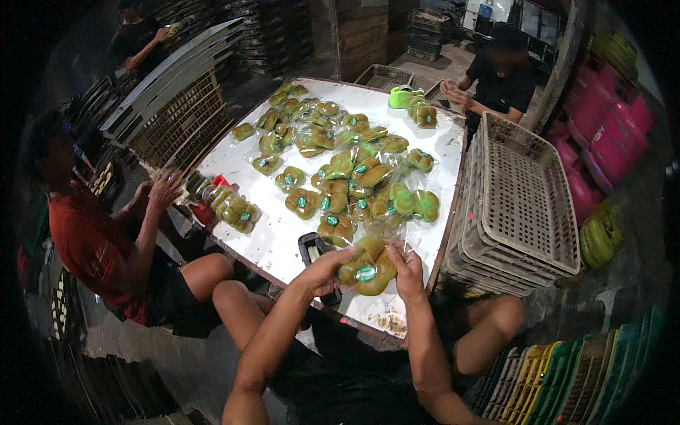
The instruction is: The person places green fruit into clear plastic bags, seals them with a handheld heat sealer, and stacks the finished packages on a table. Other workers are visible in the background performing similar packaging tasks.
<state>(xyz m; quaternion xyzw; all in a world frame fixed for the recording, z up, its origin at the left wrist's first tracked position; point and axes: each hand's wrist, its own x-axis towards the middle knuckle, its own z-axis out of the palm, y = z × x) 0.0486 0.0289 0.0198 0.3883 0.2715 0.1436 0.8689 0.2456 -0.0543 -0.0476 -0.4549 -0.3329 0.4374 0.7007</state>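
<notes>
In front of me, above the table's near edge, I hold a clear plastic bag of green-brown buns [370, 263] with a green oval label facing up. My left hand [327, 272] grips the bag's left side, thumb along its top. The fingers of my right hand [406, 268] are closed on its right side, near the loose plastic. Just beyond my left hand stands a black tape dispenser [312, 248]. Many similar bagged buns [333, 195] lie spread over the white table [262, 234], most showing green labels.
Stacked plastic crates [520, 205] stand against the table's right side. A person in a red shirt [99, 241] works at the left, near a red tape dispenser [221, 185]. Another in black [499, 78] sits at the far right, by a bright green dispenser [404, 96]. Pink gas cylinders [613, 134] lie further right.
</notes>
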